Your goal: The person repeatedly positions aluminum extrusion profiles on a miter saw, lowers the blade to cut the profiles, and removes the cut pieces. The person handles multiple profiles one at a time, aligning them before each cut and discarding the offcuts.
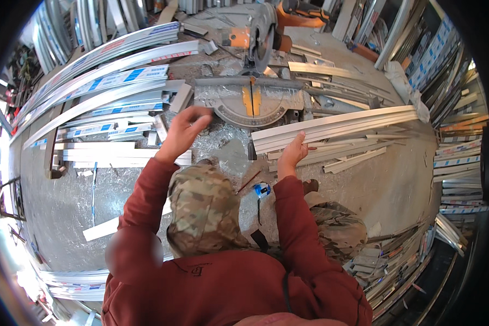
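Observation:
My right hand (pixel 293 155) is closed around the near edge of a long pale metal profile (pixel 337 127). The ridged strip slants up to the right, and its left end lies just in front of the miter saw (pixel 251 108). Beside the left part of the saw's base is my left hand (pixel 190 125), its fingers loosely bent and apart from the strip; nothing shows in it. The saw has a round grey table, a yellow insert and a raised blade (pixel 264 46). On the floor before me lie a blue tape measure (pixel 262 189) and a thin reddish pencil-like stick (pixel 248 182).
Long metal profiles (pixel 103 81) are stacked at left, some with blue-printed film. More strips (pixel 342 146) lie under and beyond the held profile. Offcuts and shavings surround the saw. Stacked lengths (pixel 456 157) line the right side. My camouflage-clad knees (pixel 204 209) are close in front.

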A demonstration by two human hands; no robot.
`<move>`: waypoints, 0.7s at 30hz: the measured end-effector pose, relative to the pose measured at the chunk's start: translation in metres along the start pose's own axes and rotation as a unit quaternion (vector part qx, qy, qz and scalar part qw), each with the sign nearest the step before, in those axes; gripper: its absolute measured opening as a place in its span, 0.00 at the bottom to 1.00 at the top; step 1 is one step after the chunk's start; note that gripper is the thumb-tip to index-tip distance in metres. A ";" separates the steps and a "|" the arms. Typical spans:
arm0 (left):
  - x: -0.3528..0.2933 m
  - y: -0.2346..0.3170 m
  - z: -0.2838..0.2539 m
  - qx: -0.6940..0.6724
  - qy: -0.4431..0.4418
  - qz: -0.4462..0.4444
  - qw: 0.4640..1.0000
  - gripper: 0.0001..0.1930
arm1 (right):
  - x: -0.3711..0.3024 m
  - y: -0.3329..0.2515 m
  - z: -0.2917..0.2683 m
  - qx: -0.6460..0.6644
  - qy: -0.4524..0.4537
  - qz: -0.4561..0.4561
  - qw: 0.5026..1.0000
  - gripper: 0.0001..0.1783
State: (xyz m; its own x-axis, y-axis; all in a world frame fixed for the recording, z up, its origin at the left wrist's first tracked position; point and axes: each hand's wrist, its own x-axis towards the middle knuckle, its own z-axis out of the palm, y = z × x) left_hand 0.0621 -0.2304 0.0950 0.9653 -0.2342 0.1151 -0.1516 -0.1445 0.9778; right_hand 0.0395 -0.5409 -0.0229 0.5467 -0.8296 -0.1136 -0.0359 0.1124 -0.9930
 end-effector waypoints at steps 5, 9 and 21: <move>0.019 0.059 0.025 0.129 -0.005 0.128 0.983 0.34 | -0.075 -0.091 0.037 0.075 -0.165 -0.198 0.963 0.14; -0.007 0.100 0.009 0.005 0.025 0.091 0.996 0.30 | -0.146 -0.165 0.071 -0.018 -0.374 -0.337 0.864 0.14; -0.270 -0.108 -0.092 0.015 0.685 -0.163 0.710 0.23 | -0.167 -0.161 0.011 -0.147 -0.524 -0.324 0.774 0.14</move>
State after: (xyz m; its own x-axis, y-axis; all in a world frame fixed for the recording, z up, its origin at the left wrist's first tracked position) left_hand -0.1630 -0.0634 -0.0253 0.2477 0.9683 -0.0333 0.1424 -0.0024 0.9898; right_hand -0.0369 -0.4145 0.1564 0.9026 0.2568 0.3455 0.4246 -0.3989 -0.8128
